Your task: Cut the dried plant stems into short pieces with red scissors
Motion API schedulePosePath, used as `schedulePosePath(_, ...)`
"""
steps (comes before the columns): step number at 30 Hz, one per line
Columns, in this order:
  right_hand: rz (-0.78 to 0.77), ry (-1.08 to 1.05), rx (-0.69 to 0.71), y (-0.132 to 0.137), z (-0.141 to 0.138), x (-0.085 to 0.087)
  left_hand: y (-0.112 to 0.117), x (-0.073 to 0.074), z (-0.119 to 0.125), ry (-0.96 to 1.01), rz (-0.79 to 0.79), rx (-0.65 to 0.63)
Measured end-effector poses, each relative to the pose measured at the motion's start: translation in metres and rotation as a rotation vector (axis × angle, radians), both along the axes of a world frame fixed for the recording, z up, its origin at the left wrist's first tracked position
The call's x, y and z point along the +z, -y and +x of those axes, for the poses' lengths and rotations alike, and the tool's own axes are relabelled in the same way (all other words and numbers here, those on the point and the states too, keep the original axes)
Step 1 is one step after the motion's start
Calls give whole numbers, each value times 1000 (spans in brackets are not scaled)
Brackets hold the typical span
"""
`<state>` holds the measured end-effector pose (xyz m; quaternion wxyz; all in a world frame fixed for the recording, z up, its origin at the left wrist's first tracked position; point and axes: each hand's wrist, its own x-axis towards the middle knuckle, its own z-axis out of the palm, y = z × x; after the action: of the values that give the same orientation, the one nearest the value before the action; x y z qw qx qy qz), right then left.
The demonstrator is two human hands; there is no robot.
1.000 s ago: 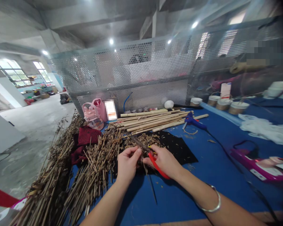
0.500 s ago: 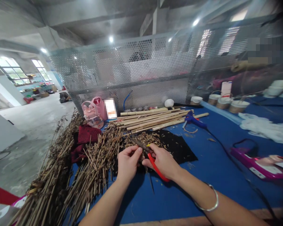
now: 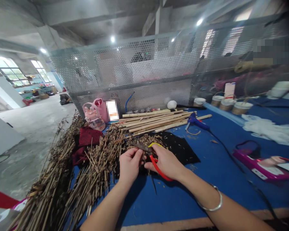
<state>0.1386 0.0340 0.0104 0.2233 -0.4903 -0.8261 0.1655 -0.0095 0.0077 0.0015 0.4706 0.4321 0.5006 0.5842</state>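
Red-and-yellow-handled scissors point(image 3: 161, 171), gripped in the right hand point(image 3: 168, 162), point their blades across the fingertips of the left hand point(image 3: 130, 164), which pinches a thin dry stem point(image 3: 153, 185) above the blue worktop point(image 3: 175, 205). Beneath lies black cloth point(image 3: 183, 149) strewn with plant bits point(image 3: 156, 138); dried stalks point(image 3: 98, 160) heap leftward, pale sticks point(image 3: 159, 121) behind.

No text can be read anywhere here. The white card point(image 3: 112, 110) standing beside the pink container point(image 3: 101, 107) is masked by coarse squares (an orange smudge near its foot is all that comes through). The upright white tag point(image 3: 229, 89) behind the lidded cups point(image 3: 226, 105) is too blurred to read, and so is the pale label point(image 3: 258, 173) on the side of the purple device point(image 3: 245, 160).
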Motion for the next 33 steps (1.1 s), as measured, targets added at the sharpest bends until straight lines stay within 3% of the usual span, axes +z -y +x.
schedulePosePath(8,-73,-51,-35,-3,-2,-10,1,1,0,-2,-23,-14)
schedulePosePath(15,-59,-64,-71,-7,2,-11,4,2,5,-136,-83,-192)
schedulePosePath(25,-78,-45,-79,-9,2,-10,2,-2,4,-140,-107,-137)
schedulePosePath(33,47,-15,-50,-6,1,-10,0,-4,2,-132,-86,-62)
